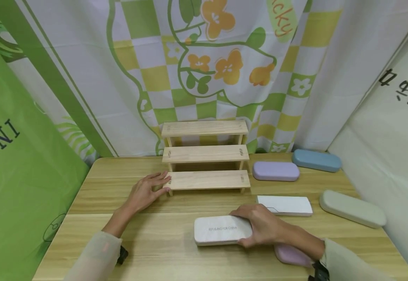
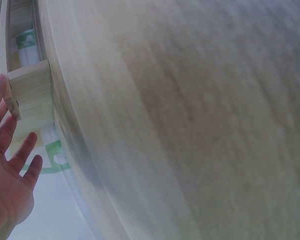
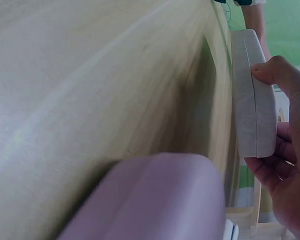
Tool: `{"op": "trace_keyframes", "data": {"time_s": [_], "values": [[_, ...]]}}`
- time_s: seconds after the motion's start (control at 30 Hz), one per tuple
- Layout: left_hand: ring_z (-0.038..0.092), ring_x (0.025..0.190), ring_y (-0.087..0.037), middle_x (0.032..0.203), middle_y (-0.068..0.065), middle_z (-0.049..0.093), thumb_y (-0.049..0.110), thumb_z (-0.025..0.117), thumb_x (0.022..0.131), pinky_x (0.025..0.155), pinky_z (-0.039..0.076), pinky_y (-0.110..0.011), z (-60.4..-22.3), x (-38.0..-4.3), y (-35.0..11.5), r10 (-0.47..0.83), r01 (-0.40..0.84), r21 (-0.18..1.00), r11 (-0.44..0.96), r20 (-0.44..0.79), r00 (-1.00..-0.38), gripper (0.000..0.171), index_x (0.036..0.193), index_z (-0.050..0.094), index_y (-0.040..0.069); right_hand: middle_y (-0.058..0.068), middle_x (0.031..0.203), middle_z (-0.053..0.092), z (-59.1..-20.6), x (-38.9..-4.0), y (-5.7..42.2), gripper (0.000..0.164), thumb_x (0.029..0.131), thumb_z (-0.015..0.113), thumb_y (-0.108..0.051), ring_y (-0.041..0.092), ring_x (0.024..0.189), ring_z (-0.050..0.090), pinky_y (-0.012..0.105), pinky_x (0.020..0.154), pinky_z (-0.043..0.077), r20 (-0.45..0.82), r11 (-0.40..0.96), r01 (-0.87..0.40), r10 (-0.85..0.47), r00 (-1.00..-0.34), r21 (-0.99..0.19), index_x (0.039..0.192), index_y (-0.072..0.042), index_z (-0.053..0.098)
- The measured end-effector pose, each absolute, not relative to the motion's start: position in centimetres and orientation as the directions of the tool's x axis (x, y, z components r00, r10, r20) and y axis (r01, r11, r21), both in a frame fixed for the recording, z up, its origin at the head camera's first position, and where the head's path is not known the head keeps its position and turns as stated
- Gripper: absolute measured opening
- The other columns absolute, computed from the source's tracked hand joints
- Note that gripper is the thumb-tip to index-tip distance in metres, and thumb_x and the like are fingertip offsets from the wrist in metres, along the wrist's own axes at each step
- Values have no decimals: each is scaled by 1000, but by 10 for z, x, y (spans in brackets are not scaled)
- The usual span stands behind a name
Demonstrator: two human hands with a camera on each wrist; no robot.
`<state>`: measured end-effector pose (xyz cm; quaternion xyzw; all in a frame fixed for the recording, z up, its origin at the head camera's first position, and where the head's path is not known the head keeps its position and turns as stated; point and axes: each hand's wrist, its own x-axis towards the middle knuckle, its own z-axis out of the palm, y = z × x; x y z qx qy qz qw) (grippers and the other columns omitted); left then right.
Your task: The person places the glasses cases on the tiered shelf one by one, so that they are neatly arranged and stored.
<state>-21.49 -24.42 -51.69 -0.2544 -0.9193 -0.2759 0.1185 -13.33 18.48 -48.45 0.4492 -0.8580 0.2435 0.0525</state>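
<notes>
A white glasses case with printed lettering is gripped at its right end by my right hand. In the right wrist view, the thumb lies along the seam of that case, with the other fingers on its far side; it sits above its shadow on the table. My left hand rests its fingertips at the left end of the lowest step of a three-step wooden shelf. The left wrist view shows this hand with its fingers loosely spread beside the step's end.
Right of the shelf lie a lilac case, a blue case, a white box-like case and a grey-green case. A pinkish-purple case lies partly under my right forearm. Patterned curtains hang behind the wooden table.
</notes>
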Motion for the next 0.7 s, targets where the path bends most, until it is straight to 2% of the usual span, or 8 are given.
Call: {"op": "trace_keyframes", "data": {"time_s": [0.33,0.53,0.7], "values": [[61,131,-47,148,-11,62,25,83,93,103,52,-66,-517,-215,-245,404,535,456,711,358,-842,46,135,72,10,3,112,78,-470,-148,180,67,67,95,-36,16,101,72,33,85,62,352,480,-802,-726,-590,-355,123,-4,75],[60,134,-46,147,-12,62,26,84,92,105,51,-66,-517,-215,-245,405,543,448,711,370,-836,46,134,73,11,7,114,77,-455,-160,176,69,70,94,-37,18,100,71,31,80,61,318,501,-777,-718,-619,-381,126,-2,74],[60,134,-46,147,-12,63,26,84,92,105,51,-65,-517,-215,-245,406,547,440,712,378,-832,46,134,74,11,7,115,77,-446,-169,174,69,69,94,-35,18,100,70,28,78,59,332,503,-766,-700,-633,-400,127,-3,74]]}}
